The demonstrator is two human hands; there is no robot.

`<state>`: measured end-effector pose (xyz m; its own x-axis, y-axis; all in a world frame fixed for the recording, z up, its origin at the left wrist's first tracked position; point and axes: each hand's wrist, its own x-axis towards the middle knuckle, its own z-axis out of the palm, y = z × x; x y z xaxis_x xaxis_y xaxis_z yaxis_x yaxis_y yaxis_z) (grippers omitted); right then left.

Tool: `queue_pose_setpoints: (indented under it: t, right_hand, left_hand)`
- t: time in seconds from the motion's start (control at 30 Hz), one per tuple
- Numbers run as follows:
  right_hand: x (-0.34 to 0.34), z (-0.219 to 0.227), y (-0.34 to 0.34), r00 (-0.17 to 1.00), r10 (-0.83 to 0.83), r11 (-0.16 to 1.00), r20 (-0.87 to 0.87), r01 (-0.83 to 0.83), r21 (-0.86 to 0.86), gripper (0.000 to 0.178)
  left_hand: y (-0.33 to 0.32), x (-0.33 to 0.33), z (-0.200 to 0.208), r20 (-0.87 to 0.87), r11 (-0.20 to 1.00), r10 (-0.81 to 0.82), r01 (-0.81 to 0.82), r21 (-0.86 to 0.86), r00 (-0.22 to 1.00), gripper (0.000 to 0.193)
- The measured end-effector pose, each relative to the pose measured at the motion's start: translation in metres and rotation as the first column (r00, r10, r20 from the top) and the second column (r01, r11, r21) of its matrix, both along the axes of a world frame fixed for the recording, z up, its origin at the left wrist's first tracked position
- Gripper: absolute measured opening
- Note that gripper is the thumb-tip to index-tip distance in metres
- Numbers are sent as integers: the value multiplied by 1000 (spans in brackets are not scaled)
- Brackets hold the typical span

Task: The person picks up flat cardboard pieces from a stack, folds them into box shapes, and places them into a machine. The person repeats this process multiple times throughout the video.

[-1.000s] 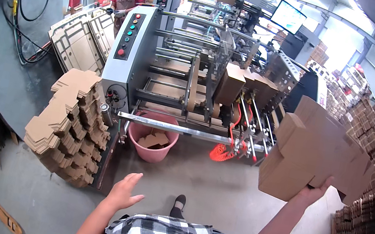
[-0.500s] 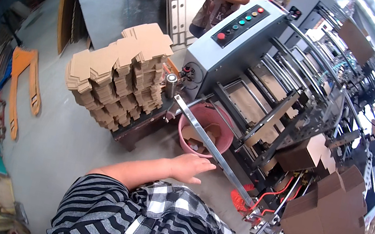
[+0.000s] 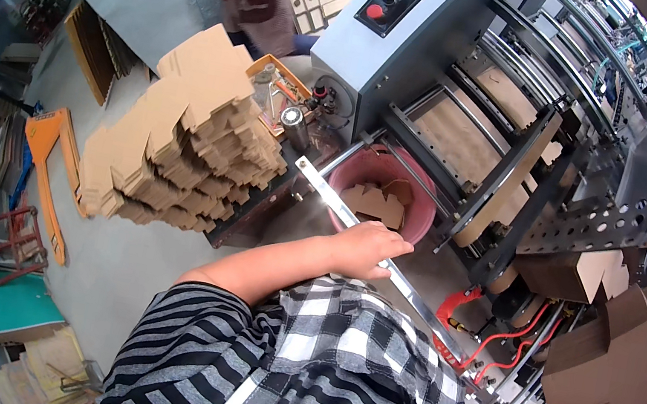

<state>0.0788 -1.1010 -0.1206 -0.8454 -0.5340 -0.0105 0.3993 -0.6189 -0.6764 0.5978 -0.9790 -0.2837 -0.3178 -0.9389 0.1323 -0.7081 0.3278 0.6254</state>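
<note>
I am looking at a carton factory floor: a large grey folding machine fills the upper right, stacked flat brown cardboard blanks centre left.

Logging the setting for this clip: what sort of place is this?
Most likely a carton-making workshop: a large grey folding machine with a button panel, stacks of flat cardboard blanks on the floor, and an orange pallet jack.

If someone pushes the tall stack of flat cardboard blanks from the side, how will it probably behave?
The stack of cardboard blanks looks loosely piled, with layers already offset, so the top sheets would probably slide off rather than move together. Each blank seems thin and light, likely bending when lifted by one edge.
</note>
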Motion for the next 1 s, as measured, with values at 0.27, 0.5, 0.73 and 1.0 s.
queue_pose_setpoints:
  t: [0.27, 0.5, 0.73, 1.0]
  right_hand:
    - [-28, -3, -44, 987, -115, 992, -113, 120, 36, 46]
    - [-7, 6, -78, 973, -184, 964, -140, 207, 169, 42]
    - [-29, -7, -101, 998, 39, 984, 46, -46, 171, 49]
    - [-55, -70, -105, 794, 141, 977, -592, -15, 212, 53]
  left_hand:
    - [-49, 10, -26, -51, 999, 43, -43, 0, 998, 48]
    - [-82, -13, -24, -22, 996, 30, -28, 88, 999, 48]
    - [-107, -32, -21, 1, 994, 3, -3, 106, 1000, 49]
    - [-115, -40, -27, 54, 985, -99, 91, 148, 994, 51]
